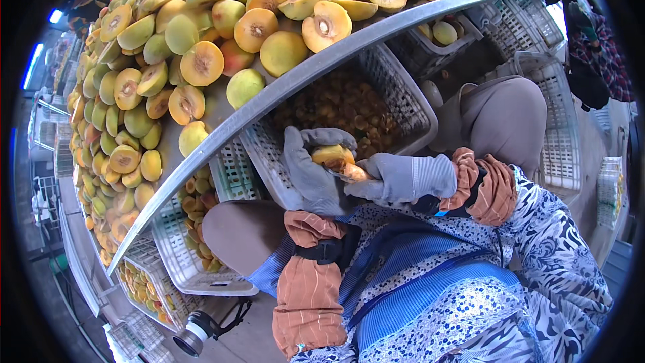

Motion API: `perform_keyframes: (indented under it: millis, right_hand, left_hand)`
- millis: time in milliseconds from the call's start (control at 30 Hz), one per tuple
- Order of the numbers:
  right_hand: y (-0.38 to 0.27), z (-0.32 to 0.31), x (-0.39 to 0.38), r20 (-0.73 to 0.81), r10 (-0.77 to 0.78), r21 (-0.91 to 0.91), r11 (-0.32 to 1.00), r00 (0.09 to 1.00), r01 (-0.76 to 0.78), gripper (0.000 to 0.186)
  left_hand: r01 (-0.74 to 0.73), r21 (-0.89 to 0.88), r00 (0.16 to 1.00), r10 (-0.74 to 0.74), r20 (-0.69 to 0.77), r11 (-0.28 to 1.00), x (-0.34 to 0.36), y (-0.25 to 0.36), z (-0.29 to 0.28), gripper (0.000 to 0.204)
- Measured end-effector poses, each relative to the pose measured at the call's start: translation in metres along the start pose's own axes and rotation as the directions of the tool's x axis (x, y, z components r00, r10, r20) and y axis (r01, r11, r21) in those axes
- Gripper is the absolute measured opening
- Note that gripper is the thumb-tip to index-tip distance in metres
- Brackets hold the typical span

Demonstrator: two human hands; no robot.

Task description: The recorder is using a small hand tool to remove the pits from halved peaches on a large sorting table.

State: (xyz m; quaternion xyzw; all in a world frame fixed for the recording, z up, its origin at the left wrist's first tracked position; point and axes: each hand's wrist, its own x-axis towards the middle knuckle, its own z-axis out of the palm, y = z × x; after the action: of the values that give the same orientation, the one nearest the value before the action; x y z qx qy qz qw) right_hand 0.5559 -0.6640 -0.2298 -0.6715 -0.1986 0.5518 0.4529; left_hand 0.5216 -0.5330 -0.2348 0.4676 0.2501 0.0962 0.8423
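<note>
In its grey glove, my left hand (310, 171) curls around a yellow peach half (332, 154) above the grey crate between my knees. My right hand (403, 178), also gloved, is closed and meets the left at the fruit. From its fingers a small metal tool (338, 175) reaches toward the peach; most of it is hidden. An orange-brown lump (355, 172), perhaps a pit with flesh, shows at the right fingertips. Below both hands, brown pits and scraps (349, 111) lie in the crate (418, 109).
A metal-rimmed table (222, 136) curves ahead, heaped with whole and halved peaches (201, 64). Under its left side stands a white crate (176, 255) of peach halves. Crates (559, 128) stand at the right, with another person (601, 60) beyond. A black-strapped device (195, 333) lies at lower left.
</note>
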Motion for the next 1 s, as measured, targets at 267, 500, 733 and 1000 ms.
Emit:
perform_keyframes:
  millis: [267,500,733,1000]
  right_hand:
    - [0.009,0.001,0.002,0.297,0.054,0.572,0.790,0.953,-0.223,0.033]
    - [0.075,-0.030,0.023,-0.579,-0.165,-0.205,0.977,0.799,0.054,0.028]
    - [0.014,-0.006,-0.006,-0.327,0.110,0.125,0.990,0.939,-0.072,0.030]
    - [0.003,-0.004,-0.009,-0.315,-0.006,0.143,0.988,0.949,0.053,0.031]
  left_hand:
    - [-0.375,0.407,0.920,0.282,0.271,0.833,0.033,-0.012,-0.028,0.049]
    - [-0.788,0.609,0.441,0.776,0.450,0.094,-0.012,0.040,-0.022,0.041]
    - [0.046,0.999,0.372,0.928,0.001,-0.020,-0.030,0.164,-0.121,0.038]
    - [0.006,0.942,0.888,0.435,0.149,-0.337,0.115,0.166,-0.075,0.047]
